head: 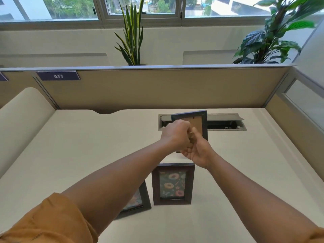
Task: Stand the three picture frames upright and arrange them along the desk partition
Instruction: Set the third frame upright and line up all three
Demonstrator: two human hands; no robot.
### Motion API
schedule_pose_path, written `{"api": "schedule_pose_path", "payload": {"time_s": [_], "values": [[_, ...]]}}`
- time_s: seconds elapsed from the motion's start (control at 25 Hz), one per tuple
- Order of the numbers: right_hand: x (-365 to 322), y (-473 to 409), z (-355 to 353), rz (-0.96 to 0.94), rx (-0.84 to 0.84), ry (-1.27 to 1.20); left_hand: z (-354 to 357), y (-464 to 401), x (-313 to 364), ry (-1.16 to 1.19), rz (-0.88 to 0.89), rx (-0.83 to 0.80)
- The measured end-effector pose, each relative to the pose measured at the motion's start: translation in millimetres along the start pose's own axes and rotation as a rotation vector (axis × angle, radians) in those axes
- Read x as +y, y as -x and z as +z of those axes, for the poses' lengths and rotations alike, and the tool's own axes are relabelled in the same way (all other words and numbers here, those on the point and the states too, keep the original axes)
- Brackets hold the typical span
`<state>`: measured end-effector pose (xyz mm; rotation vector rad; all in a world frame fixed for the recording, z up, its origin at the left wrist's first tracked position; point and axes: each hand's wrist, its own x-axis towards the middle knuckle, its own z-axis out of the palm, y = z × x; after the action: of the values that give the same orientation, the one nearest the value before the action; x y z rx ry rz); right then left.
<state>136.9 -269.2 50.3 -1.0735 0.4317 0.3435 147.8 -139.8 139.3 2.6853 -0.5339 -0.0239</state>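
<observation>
Both my hands hold one dark picture frame (201, 123) up above the middle of the desk, its brown cardboard back turned to me. My left hand (175, 134) grips its left side, fingers closed at the back panel. My right hand (198, 151) holds it from below at the lower edge. A second dark frame (173, 185) with a doughnut picture lies flat, face up, on the desk just below my hands. The third frame (140, 202) lies flat to its left, mostly hidden under my left forearm. The beige desk partition (157, 88) runs along the back.
An open cable tray (226, 122) is sunk into the white desk (70, 146) behind the held frame. A side partition with a glass panel (301, 104) closes the right. A label reading 477 (58, 76) sits on the back partition. Two plants stand beyond it.
</observation>
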Motion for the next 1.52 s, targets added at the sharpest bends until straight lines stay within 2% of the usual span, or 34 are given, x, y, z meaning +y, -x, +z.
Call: {"api": "schedule_pose_path", "payload": {"time_s": [0.12, 0.2, 0.32, 0.4, 0.48, 0.56, 0.64, 0.76, 0.84, 0.92, 0.96, 1.04, 1.12, 1.2, 1.52], "values": [[-16, 14, -9, -0.117, 0.031, -0.080, -2, 17, 20, -0.060, 0.189, -0.020], [-23, 27, -18, -0.140, 0.078, -0.051, -9, 26, 32, 0.095, 0.217, -0.034], [-30, 45, -35, -0.193, 0.117, -0.042, -25, 26, 52, 0.431, 0.153, 0.197], [-27, 54, -48, -0.281, 0.122, -0.132, -31, 18, 58, 0.551, 0.069, 0.324], [-18, 66, -59, -0.331, 0.106, -0.090, -28, 6, 58, 0.635, -0.055, 0.230], [-8, 77, -70, -0.386, 0.062, 0.026, -19, -1, 57, 0.745, -0.238, 0.017], [-1, 86, -83, -0.382, -0.033, 0.037, -8, -2, 58, 0.861, -0.394, -0.159], [7, 94, -101, -0.362, -0.146, 0.042, 6, -5, 56, 1.039, -0.524, -0.226], [12, 93, -119, -0.228, -0.049, 0.090, 12, -5, 56, 1.150, -0.532, -0.205], [19, 89, -142, -0.037, 0.180, 0.202, 16, -1, 58, 1.188, -0.509, -0.222], [21, 89, -151, 0.014, 0.227, 0.201, 17, 1, 59, 1.189, -0.491, -0.235], [21, 96, -149, 0.013, 0.220, 0.098, 18, 4, 62, 1.186, -0.452, -0.243], [17, 109, -139, -0.045, 0.116, -0.002, 20, 6, 65, 1.176, -0.422, -0.226], [13, 119, -136, -0.054, 0.050, 0.047, 22, 8, 67, 1.146, -0.397, -0.197], [20, 111, -154, -0.010, 0.098, 0.031, 39, 23, 78, 0.984, -0.227, -0.183]]}}
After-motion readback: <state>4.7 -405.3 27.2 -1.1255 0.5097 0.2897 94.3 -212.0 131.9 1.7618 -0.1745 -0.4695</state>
